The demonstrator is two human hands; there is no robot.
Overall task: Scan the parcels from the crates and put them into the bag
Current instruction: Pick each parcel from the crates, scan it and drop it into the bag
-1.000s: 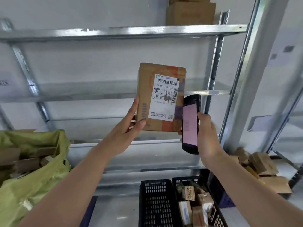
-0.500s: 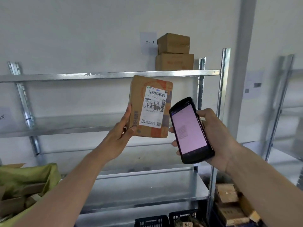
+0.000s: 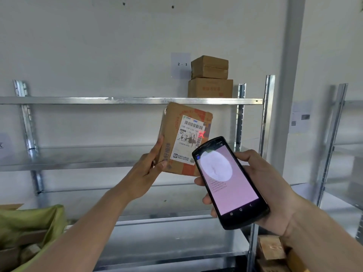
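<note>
Two bare forearms enter from the lower frame, ending in the left hand [image 3: 146, 174] and right hand [image 3: 269, 195]. No sleeves, gloves, rings or watch cover the visible parts.

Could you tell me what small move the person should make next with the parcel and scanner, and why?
Probably nudge the scanner in the right hand slightly left, so the red aiming mark sits squarely on a barcode. It now falls at the right edge of the label on the parcel, which the left hand holds upright.
</note>
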